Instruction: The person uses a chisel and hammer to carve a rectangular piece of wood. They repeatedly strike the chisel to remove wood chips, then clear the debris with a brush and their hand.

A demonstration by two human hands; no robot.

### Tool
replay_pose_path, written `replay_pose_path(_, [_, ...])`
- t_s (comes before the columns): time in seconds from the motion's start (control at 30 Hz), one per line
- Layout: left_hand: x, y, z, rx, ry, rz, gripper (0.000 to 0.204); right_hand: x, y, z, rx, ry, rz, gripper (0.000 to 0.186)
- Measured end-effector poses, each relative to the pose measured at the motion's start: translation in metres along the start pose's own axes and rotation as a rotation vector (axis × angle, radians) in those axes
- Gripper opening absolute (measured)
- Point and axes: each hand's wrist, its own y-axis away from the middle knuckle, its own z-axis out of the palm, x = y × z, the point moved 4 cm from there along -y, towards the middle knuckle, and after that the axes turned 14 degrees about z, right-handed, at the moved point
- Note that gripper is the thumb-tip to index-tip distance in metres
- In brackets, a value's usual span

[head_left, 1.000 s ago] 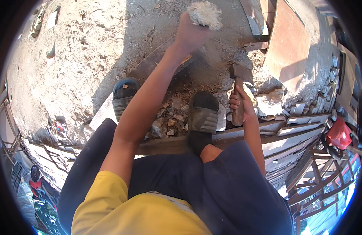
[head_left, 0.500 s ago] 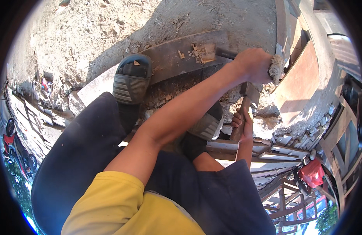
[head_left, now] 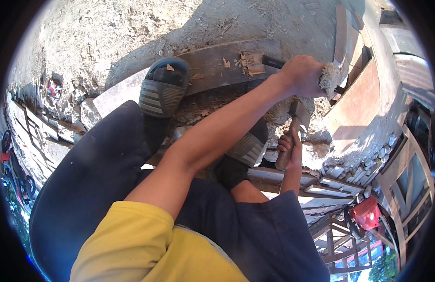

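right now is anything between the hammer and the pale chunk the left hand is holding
Nothing visible. The hammer in the right hand sits just below the left hand gripping the pale chunk, with only open space between them.

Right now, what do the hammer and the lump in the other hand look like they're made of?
The hammer seems to have a brown wooden handle and a dull grey metal head. The lump in the left hand looks like rough, pale, chalky stone or mortar. The right hand grips the handle.

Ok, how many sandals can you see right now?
2. One sandal rests on the wooden plank, upper left of middle. The other sandal sits lower, beside the hammer, partly hidden behind the left forearm.
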Motion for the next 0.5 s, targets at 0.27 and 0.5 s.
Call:
replay_pose_path(0.27, [0.0032,-0.0012,0.0057,-0.005,0.035,0.018,0.035,-0.0001,-0.0025,-0.0015,-0.037,-0.019,0.013,0.024])
replay_pose_path(0.5, [0.0006,0.0007,0.0018,0.096,-0.023,0.02,0.038,-0.0021,-0.0022,-0.0022,-0.054,0.038,0.002,0.025])
